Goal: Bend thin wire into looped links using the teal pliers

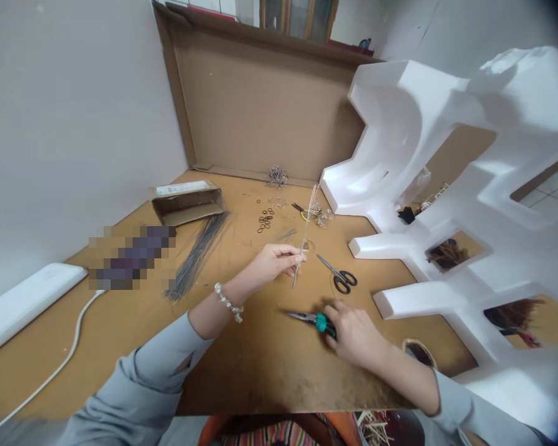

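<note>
My left hand [274, 263] pinches a thin bundle of metal wires [305, 230] that stands tilted above the brown board [242, 359]. A beaded bracelet [229, 303] circles that wrist. My right hand [353, 333] rests on the board, fingers curled over the green handles of needle-nose pliers [309, 318] whose jaws point left. Black-handled scissors [339, 275] lie just beyond the right hand.
A bundle of dark wires [199, 251] lies beside a small cardboard box [188, 201]. Small black rings [265, 221], a wire tangle [277, 176] and yellow-handled cutters [307, 212] lie further back. White foam packing [451, 204] fills the right. A white cable [69, 353] runs along the left.
</note>
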